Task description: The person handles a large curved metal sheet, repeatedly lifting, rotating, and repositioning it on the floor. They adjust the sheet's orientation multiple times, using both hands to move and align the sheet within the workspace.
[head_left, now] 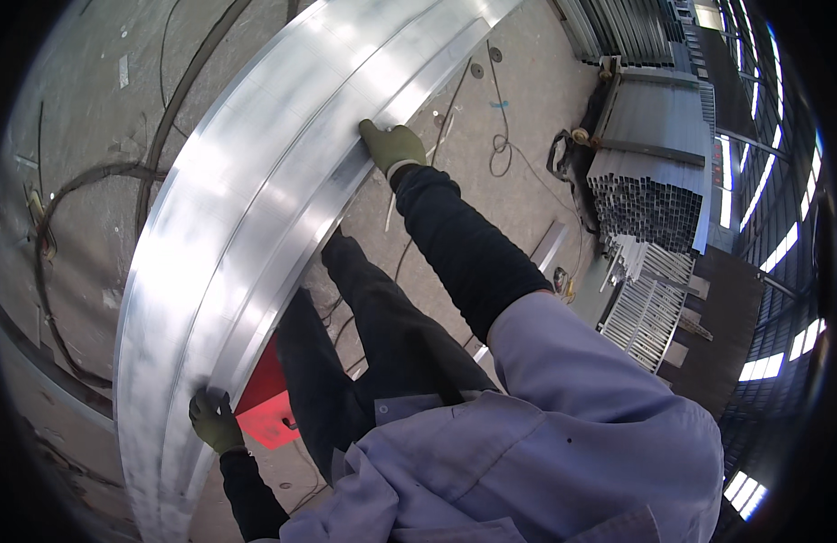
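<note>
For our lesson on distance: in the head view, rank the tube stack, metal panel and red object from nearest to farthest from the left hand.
1. Metal panel: touching the left hand.
2. Red object: just right of it.
3. Tube stack: far right.

Both ends of the long silvery metal panel (247, 199) ran out of view, top and bottom, while its bulk hid my feet and part of a red object (272, 423).

Wears olive-green gloves (398, 147) with pale cuffs (403, 167), wrinkled black sleeve covers (464, 240) along left and right forearms, a lavender-grey shirt (545, 434) marked by one small dark spot (569, 441), and dark trousers (387, 321).
</note>
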Motion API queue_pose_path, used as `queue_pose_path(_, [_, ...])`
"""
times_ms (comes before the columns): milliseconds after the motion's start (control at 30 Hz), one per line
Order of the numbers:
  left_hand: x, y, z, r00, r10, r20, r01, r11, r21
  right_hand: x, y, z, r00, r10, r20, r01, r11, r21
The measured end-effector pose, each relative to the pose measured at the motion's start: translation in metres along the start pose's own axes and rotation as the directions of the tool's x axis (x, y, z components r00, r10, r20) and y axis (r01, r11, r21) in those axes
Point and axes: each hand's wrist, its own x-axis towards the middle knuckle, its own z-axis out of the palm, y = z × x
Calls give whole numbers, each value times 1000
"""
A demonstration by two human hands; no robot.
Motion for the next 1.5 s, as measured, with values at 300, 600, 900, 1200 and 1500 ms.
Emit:
queue_pose_path(300, [-2, -2, 3, 999, -21, 50, 19, 999, 33, -13, -9, -5, 993, 119, 3, -119, 987, 112])
queue_pose_path(600, [2, 3, 0, 994, -55, 93, 53, 998, 19, -14, -5, -8, 994, 106, 17, -107, 985, 137])
queue_pose_path(900, [-3, 9, 10, 998, 7, 63, -5, 999, -37, -9, -11, -5, 994, 102, 29, -105, 991, 87])
queue_pose_path(1200, [24, 10, 9, 994, -84, 67, 80, 995, 52, 104, 52, 30, 869, -468, 163, 422, 527, -738])
queue_pose_path(1500, [-14, -7, 16, 973, -124, -193, 150, 981, 123, 114, 50, 13, 951, -285, 117, 308, 897, -317])
